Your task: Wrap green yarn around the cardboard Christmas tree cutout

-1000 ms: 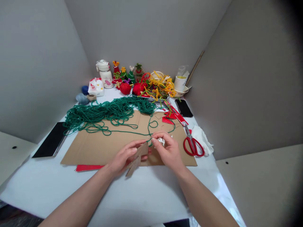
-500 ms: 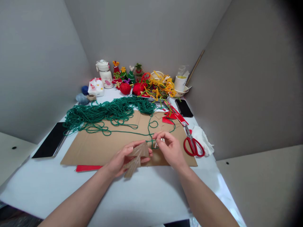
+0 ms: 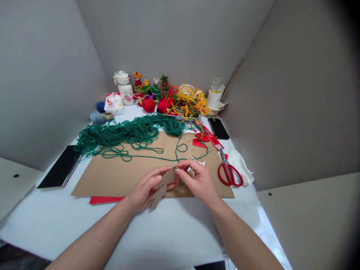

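Observation:
My left hand (image 3: 150, 185) is closed around a small brown cardboard cutout (image 3: 163, 185), a tree-like shape with a narrow stem pointing toward me. At the cutout's upper right corner, my right hand (image 3: 197, 176) pinches a strand of green yarn (image 3: 174, 167) against its edge. The fingertips of both hands almost meet there. From this spot the yarn runs back across a large cardboard sheet (image 3: 112, 174) to a loose heap of green yarn (image 3: 120, 133). My fingers partly cover the cutout and the yarn's end.
Red-handled scissors (image 3: 230, 174) lie right of the cardboard, beside a white tissue (image 3: 240, 167). A dark tablet (image 3: 60, 167) is at the left, a phone (image 3: 218, 128) at the right. Behind stand a white bottle (image 3: 125, 88), red yarn ball (image 3: 148, 105), yellow yarn pile (image 3: 194, 103) and cup (image 3: 214, 99).
My right hand has moved slightly left to the cutout's corner, bringing the green yarn against it. The cutout has turned in my left hand and now shows more edge-on.

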`<move>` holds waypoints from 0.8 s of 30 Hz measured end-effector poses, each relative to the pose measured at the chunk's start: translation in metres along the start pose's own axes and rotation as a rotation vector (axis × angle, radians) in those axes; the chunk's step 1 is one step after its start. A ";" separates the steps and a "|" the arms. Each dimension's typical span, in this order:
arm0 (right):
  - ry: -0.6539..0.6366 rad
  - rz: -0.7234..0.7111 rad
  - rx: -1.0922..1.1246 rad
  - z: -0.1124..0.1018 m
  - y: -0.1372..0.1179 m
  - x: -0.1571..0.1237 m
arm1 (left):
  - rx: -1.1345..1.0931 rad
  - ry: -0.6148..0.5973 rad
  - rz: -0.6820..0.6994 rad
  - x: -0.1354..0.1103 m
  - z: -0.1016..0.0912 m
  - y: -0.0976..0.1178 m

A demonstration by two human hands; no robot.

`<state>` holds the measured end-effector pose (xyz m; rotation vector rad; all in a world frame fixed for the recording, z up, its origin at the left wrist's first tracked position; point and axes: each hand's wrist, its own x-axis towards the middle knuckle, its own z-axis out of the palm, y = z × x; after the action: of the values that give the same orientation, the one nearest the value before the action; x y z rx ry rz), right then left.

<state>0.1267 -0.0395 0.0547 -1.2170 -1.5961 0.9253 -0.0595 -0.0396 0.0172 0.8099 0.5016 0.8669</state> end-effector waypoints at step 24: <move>0.037 -0.038 -0.133 0.003 0.001 0.000 | 0.089 0.149 -0.002 -0.001 0.012 0.006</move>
<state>0.1244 -0.0397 0.0533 -1.2827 -1.6676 0.7787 -0.0544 -0.0427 0.0298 0.8291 0.6760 0.9122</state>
